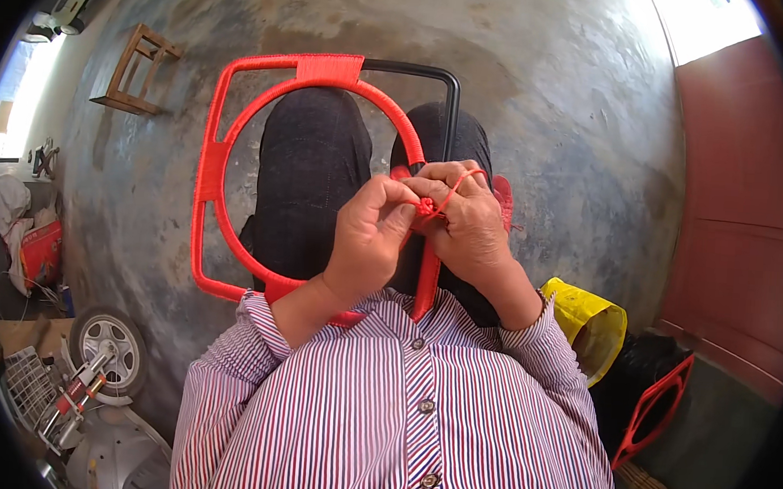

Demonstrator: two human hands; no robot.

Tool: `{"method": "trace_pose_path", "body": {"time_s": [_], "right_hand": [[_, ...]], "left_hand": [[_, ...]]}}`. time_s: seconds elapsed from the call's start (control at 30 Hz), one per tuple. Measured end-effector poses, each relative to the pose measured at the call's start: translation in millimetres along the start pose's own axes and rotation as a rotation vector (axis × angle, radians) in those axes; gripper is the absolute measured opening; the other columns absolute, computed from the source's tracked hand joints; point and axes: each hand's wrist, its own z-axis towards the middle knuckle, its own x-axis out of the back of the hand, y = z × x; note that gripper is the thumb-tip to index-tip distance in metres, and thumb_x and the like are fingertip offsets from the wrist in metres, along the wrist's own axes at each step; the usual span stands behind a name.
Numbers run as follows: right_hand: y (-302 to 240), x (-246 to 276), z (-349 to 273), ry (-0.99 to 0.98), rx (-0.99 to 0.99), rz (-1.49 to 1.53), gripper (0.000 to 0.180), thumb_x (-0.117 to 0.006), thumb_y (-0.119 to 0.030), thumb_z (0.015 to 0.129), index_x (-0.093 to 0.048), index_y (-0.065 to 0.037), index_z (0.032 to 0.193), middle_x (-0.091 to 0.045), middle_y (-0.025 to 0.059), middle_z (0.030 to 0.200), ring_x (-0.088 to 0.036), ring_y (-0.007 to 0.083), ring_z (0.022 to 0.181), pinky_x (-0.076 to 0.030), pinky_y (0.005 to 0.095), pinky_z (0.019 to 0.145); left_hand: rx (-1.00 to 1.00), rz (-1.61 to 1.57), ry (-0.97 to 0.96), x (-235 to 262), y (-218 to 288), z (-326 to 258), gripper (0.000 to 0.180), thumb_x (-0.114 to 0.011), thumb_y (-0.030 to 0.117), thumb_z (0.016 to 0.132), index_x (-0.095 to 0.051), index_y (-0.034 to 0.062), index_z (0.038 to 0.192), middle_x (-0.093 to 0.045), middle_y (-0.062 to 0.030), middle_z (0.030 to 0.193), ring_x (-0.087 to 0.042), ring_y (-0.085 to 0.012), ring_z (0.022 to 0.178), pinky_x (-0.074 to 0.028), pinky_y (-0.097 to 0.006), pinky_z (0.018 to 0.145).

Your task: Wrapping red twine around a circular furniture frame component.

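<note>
Floor: mottled grey concrete floor fills the background, seen from above past the person's knees.
Frame: a metal frame with a rounded-square outer bar and an inner ring, mostly wrapped in red cord, stands upright across the lap in dark trousers; its lower edge rests against the striped shirt, and the upper right corner is bare black bar.
Cord: a thin red cord loops over the right fingers and runs down to a small red knot between the two hands, at the right side of the inner ring.
Left hand: left hand has its grip pressed together, thumb and fingertips pinching the cord at the knot.
Right hand: right hand has its fingers curled, grip closed on the cord, with the loop passing over the knuckles; the two hands touch.
Right of lap: yellow bag lies on the floor just beside the right elbow; a second red-wrapped frame leans near it, further right.
Left of lap: a small wooden stool stands well apart at upper left; a wheel and metal clutter sit at lower left.
Right edge: reddish wall panel.
</note>
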Motion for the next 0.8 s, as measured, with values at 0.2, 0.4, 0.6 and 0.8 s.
{"method": "trace_pose_path", "body": {"time_s": [0.2, 0.4, 0.6, 0.8], "right_hand": [[27.8, 35.3, -7.9, 0.035, -0.371, 0.573, 0.011, -0.07, -0.004, 0.078, -0.07, -0.004, 0.089, -0.064, 0.0084, 0.081, -0.063, 0.0232, 0.074, -0.05, 0.032, 0.072], [59.8, 98.5, -26.5, -0.396, -0.513, 0.084, 0.015, -0.069, -0.012, 0.081, -0.067, 0.002, 0.084, -0.062, 0.0078, 0.074, -0.057, 0.0136, 0.069, -0.046, 0.03, 0.065], [88.7, 113.9, -51.4, 0.282, -0.742, 0.658, 0.018, -0.055, -0.004, 0.084, -0.067, 0.004, 0.094, -0.067, 0.009, 0.083, -0.062, 0.015, 0.075, -0.049, 0.0271, 0.072], [86.1, 90.5, -50.3, 0.401, -0.719, 0.969, 0.02, -0.052, -0.004, 0.089, -0.066, 0.004, 0.102, -0.059, 0.0041, 0.075, -0.053, 0.0106, 0.064, -0.042, 0.0242, 0.06]], "left_hand": [[0.375, -0.399, 0.15, 6.0, 5.4, 6.8, 0.007, -0.052, 0.011, 0.1, -0.055, 0.0051, 0.103, -0.056, -0.0011, 0.084, -0.05, -0.0078, 0.07, -0.043, -0.023, 0.066], [0.748, -0.694, 0.086, 2.1, 6.6, 16.8, 0.018, -0.048, 0.016, 0.101, -0.057, 0.0044, 0.112, -0.064, -0.0041, 0.092, -0.058, -0.0112, 0.074, -0.049, -0.024, 0.072], [0.727, -0.534, -0.173, 8.3, -5.8, 13.7, 0.019, -0.047, 0.014, 0.101, -0.058, 0.0018, 0.11, -0.067, -0.0055, 0.089, -0.062, -0.0118, 0.069, -0.051, -0.025, 0.064], [0.742, -0.569, -0.17, 10.4, -5.4, 14.9, 0.018, -0.047, 0.014, 0.101, -0.059, 0.002, 0.108, -0.067, -0.0069, 0.087, -0.061, -0.0121, 0.061, -0.051, -0.024, 0.056]]}}
